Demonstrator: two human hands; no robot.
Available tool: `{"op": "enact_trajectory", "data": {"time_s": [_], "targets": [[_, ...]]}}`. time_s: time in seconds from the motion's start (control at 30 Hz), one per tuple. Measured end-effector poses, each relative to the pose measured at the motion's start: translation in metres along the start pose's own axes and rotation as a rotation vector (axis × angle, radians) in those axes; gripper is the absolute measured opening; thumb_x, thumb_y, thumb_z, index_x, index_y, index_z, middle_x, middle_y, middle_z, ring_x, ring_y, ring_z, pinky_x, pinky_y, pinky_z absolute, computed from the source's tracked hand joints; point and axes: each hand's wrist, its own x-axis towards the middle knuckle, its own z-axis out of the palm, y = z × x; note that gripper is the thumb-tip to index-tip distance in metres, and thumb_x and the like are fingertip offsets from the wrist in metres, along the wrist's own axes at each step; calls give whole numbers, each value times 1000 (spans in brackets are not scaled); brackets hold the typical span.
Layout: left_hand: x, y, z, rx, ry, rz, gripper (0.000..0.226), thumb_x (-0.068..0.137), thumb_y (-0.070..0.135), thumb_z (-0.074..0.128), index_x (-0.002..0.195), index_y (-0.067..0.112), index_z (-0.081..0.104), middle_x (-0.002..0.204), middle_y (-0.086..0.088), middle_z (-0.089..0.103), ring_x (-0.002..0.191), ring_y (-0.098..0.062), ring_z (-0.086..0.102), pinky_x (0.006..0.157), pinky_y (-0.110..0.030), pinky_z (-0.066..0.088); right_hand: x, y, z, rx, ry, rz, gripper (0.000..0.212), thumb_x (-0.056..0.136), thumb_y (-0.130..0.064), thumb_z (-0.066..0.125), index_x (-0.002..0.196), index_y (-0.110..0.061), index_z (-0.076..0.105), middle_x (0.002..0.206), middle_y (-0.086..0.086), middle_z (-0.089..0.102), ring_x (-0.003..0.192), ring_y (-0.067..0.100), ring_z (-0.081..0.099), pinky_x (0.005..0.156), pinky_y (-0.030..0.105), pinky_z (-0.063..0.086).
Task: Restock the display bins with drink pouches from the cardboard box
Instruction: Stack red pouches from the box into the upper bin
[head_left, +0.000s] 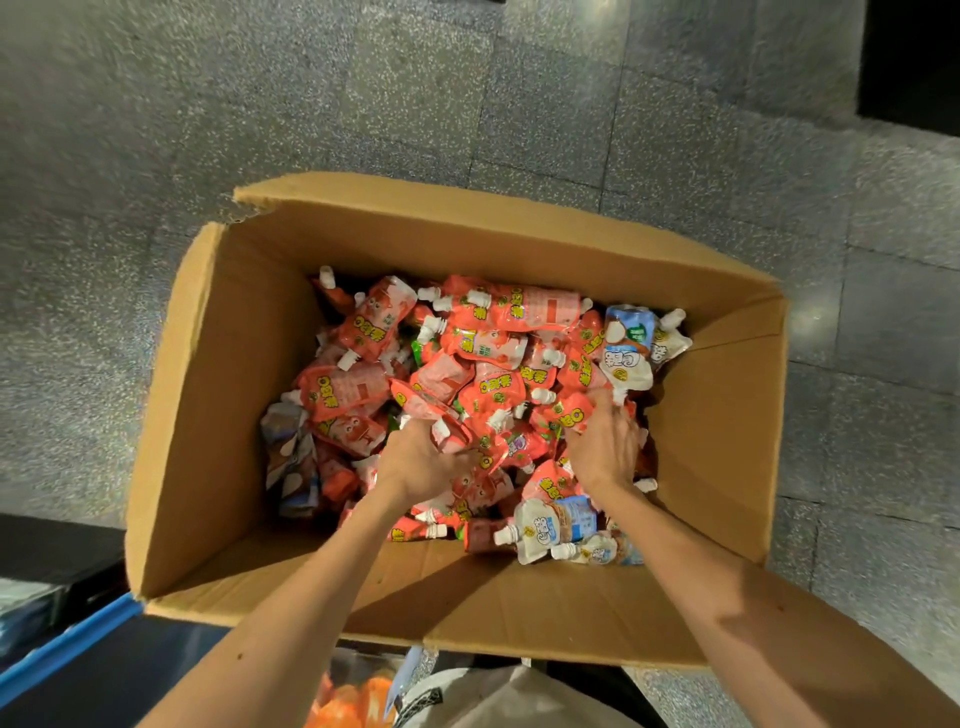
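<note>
While both forearms reach down from the near edge, the cardboard box (218, 395) stands open on a grey speckled tiled floor (260, 104), its flaps spread outward and its far-left corner torn. Drink pouches (488, 332) lie heaped loosely across the bottom of the box, most of them red-orange with yellow lettering and white screw spouts pointing every way. A white and blue pouch (626, 353) rests against the right wall, and a second white-and-blue one (556, 525) lies at the near side between the two forearms. The left hand (421, 462) is sunk into the middle of the heap with its fingers curled round a red pouch (448, 432), whose pale end sticks up past the knuckles. The right hand (605, 447) sits just beside it to the right, palm down, its fingers bent into the pile close under the white and blue pouch. That hand is blurred, so I cannot tell whether it has actually closed on anything. A blue edge (67, 644) crosses the lower left corner, beside the box's near-left corner, with dark surfaces on both sides of it.
</note>
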Motion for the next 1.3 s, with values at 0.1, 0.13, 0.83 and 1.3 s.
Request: {"op": "enact_trajectory", "data": {"time_s": [0.1, 0.13, 0.83, 1.3], "targets": [[-2, 0, -2, -201, -20, -10, 20, 74, 29, 85, 77, 15, 71, 72, 4, 74, 66, -14, 71, 59, -32, 57, 6, -3, 3, 137, -14, 134, 50, 80, -18, 79, 125, -11, 59, 114, 13, 67, 118, 32, 52, 94, 42, 41], [-4, 2, -3, -287, -29, -7, 20, 76, 24, 84, 71, 13, 69, 69, 3, 74, 63, -15, 70, 59, -32, 56, 8, -5, 5, 160, -23, 160, 49, 78, -23, 80, 121, -9, 62, 116, 12, 66, 119, 31, 51, 95, 43, 42], [-53, 35, -18, -826, -86, -76, 15, 84, 16, 78, 88, 17, 64, 62, 13, 69, 58, 4, 64, 62, -15, 53, -22, -19, -61, 864, -434, 332, 55, 65, -26, 86, 114, -18, 62, 107, -1, 71, 104, 19, 65, 82, 35, 54], [-235, 60, -50, -1118, 361, 89, 14, 77, 20, 82, 83, 11, 74, 83, -10, 77, 71, -21, 72, 69, -33, 61, -119, -85, -185, 1077, -942, -80, 9, 83, -9, 65, 78, -16, 68, 73, 5, 68, 65, 19, 65, 65, 32, 55]]}}
